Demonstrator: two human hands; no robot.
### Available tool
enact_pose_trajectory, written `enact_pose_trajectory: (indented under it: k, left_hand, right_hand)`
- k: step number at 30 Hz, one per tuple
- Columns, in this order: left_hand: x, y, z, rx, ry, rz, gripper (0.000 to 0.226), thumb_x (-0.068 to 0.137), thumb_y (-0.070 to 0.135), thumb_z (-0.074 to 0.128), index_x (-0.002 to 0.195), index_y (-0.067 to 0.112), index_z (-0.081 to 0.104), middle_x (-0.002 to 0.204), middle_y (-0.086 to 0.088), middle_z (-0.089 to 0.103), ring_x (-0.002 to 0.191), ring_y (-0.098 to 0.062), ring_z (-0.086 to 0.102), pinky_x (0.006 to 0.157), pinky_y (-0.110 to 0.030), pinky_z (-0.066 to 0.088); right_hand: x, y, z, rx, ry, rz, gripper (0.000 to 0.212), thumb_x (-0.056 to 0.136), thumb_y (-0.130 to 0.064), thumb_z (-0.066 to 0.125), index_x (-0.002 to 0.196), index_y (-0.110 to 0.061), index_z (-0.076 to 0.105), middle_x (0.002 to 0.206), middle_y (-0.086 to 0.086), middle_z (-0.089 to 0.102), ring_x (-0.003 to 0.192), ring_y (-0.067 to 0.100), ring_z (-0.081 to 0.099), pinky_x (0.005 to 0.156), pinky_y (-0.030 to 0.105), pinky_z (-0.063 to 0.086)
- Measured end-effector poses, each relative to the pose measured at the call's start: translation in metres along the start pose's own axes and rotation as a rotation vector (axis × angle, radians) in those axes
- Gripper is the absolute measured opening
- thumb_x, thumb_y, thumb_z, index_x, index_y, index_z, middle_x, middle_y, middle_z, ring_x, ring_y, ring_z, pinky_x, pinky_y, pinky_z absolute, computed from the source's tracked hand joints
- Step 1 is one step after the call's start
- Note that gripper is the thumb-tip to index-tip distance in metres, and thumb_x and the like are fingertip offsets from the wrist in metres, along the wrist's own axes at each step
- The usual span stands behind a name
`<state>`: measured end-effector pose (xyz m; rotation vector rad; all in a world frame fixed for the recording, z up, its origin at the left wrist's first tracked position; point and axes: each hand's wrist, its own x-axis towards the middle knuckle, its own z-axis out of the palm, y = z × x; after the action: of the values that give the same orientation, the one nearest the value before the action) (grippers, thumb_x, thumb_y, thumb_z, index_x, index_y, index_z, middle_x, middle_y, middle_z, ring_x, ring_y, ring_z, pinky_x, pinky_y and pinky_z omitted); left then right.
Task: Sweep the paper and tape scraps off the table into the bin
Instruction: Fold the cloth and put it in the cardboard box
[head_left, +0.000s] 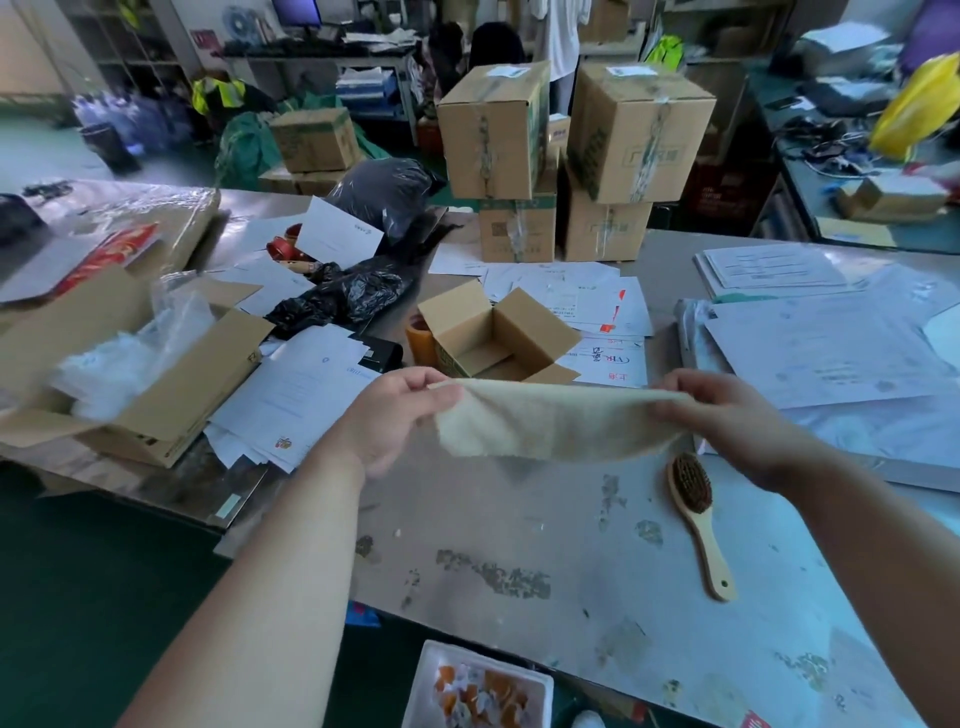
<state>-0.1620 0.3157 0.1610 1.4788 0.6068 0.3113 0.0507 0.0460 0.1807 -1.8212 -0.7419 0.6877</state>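
Two hands: the left hand (395, 415) and right hand (727, 421) hold one cloth (556, 426) stretched between them, above the worktop (519, 545) and not touching it.
Fingers: the fingers (441, 397) of each hand are curled and pinch one end of the cloth at its top edge.
Cloth axis: it runs left to right, roughly parallel to the near edge of the worktop.
Scraps: orange and white scraps (483, 686) already lie in the bin. On the bare worktop I see only a few tiny specks and worn patches, and I cannot tell which of them are loose.
Bin: the bin (422, 680) sits below the near edge, toward the person and between the forearms. It is under the left half of the cloth, so the left hand is nearer.
Coming move, as I judge it: lower the cloth flat and pull it toward the near edge, steering left to meet the bin.
Open room: the bare stretch between the cloth and the near edge is wide.
Obstacles: a brush (698, 514) lies on the right of that stretch, with its handle toward the edge. A small open box (493, 332) sits just behind the cloth. Paper stacks (821, 353) lie close beside the right hand.
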Motion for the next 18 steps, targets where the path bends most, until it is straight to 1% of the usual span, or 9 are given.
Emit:
enact_pose_trajectory:
  k: [2,3,5,7,9,11,14,16,18]
  left_hand:
    - [-0.007,0.006,0.003,-0.472,-0.167,-0.068,0.028,0.092,0.033,0.064,0.094,0.011,0.083,0.100,-0.011,0.078,0.093,-0.023,0.074,0.084,-0.038,0.058]
    - [-0.010,0.004,0.010,-0.603,-0.217,-0.115,0.046,0.093,0.046,0.057,0.102,0.009,0.083,0.109,-0.015,0.077,0.101,-0.027,0.075,0.084,-0.039,0.061]
    - [-0.016,-0.013,0.031,-0.691,-0.219,-0.240,0.080,0.084,0.071,0.046,0.113,0.005,0.081,0.121,-0.019,0.074,0.110,-0.032,0.073,0.086,-0.042,0.061]
    - [-0.022,-0.039,0.045,-0.730,-0.220,-0.357,0.092,0.078,0.079,0.052,0.125,0.003,0.075,0.134,-0.022,0.068,0.120,-0.036,0.068,0.098,-0.046,0.056]
    - [-0.029,-0.067,0.048,-0.775,-0.267,-0.407,0.086,0.078,0.066,0.071,0.133,0.000,0.069,0.139,-0.025,0.064,0.124,-0.038,0.065,0.102,-0.047,0.053]
    - [-0.034,-0.082,0.047,-0.748,-0.292,-0.431,0.063,0.083,0.040,0.079,0.130,-0.001,0.071,0.132,-0.023,0.069,0.119,-0.036,0.069,0.097,-0.046,0.057]
    - [-0.033,-0.094,0.042,-0.653,-0.198,-0.525,0.036,0.092,0.018,0.062,0.119,-0.002,0.075,0.115,-0.020,0.076,0.102,-0.032,0.076,0.085,-0.042,0.063]
    - [-0.026,-0.094,0.039,-0.560,-0.085,-0.596,0.032,0.100,0.016,0.051,0.118,-0.002,0.071,0.106,-0.018,0.078,0.092,-0.030,0.078,0.078,-0.040,0.064]
    - [-0.021,-0.088,0.039,-0.492,-0.011,-0.619,0.035,0.108,0.019,0.044,0.117,-0.001,0.070,0.104,-0.017,0.079,0.088,-0.028,0.079,0.079,-0.040,0.060]
  right_hand:
    - [-0.003,-0.014,0.005,0.443,-0.027,0.049,0.016,0.080,-0.025,0.067,0.083,-0.009,0.067,0.073,0.002,0.064,0.068,0.018,0.059,0.063,0.031,0.043]
    - [-0.003,-0.017,0.010,0.530,-0.012,0.104,0.019,0.083,-0.027,0.067,0.089,-0.009,0.071,0.077,0.005,0.068,0.070,0.020,0.064,0.064,0.031,0.046]
    - [-0.001,-0.014,0.023,0.589,0.005,0.270,0.024,0.093,-0.032,0.063,0.094,-0.010,0.073,0.071,0.006,0.071,0.058,0.020,0.067,0.054,0.026,0.050]
    - [-0.001,-0.005,0.035,0.666,-0.026,0.435,0.025,0.096,-0.031,0.062,0.097,-0.009,0.072,0.064,0.006,0.069,0.049,0.019,0.065,0.044,0.023,0.050]
    - [-0.001,0.018,0.041,0.674,0.009,0.563,0.024,0.094,-0.031,0.067,0.105,-0.010,0.071,0.070,0.007,0.071,0.052,0.021,0.067,0.048,0.026,0.054]
    - [-0.005,0.043,0.040,0.634,0.050,0.646,0.026,0.093,-0.030,0.069,0.109,-0.010,0.072,0.078,0.009,0.074,0.055,0.023,0.070,0.050,0.031,0.057]
    - [-0.012,0.063,0.037,0.590,0.071,0.689,0.029,0.095,-0.027,0.069,0.114,-0.005,0.073,0.088,0.010,0.078,0.063,0.024,0.074,0.052,0.037,0.061]
    - [-0.014,0.065,0.036,0.595,0.092,0.679,0.021,0.096,-0.024,0.068,0.106,-0.006,0.073,0.081,0.007,0.078,0.061,0.020,0.074,0.049,0.033,0.059]
    - [-0.013,0.065,0.039,0.586,0.127,0.653,0.021,0.096,-0.024,0.067,0.107,-0.006,0.072,0.082,0.006,0.078,0.066,0.020,0.074,0.052,0.032,0.058]
